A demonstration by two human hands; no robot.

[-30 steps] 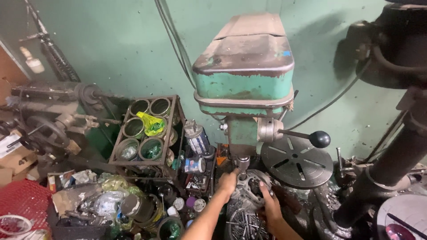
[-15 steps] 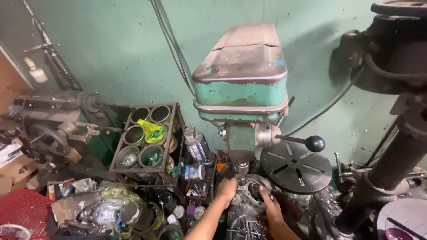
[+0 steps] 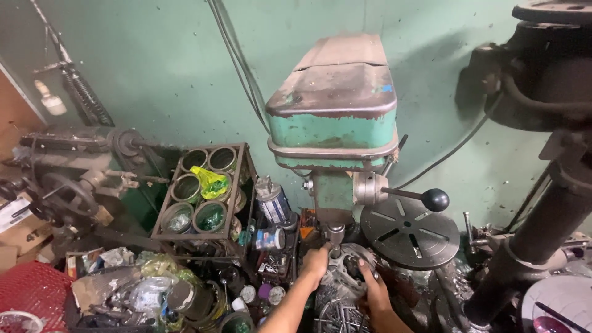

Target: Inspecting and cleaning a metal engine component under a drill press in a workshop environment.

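Nearest to me, my left hand is curled over the near-left edge of a grey metal casting, fingers bent around it, and my right hand clasps the same casting from the right side, fingers wrapped on its rim. The casting sits directly under the drill chuck of the green drill press, on a worktop strewn with loose metal swarf (I cannot tell whether the chuck touches the part). Just right of my hands lies a round slotted drill table, dark and tilted, and above it the feed lever with a black ball knob sticks out to the right. To the left stands a metal rack of round tins, one holding a yellow-green plastic bag. Farther left sits an old grey machine. Behind everything is a green wall with black cables running down it.
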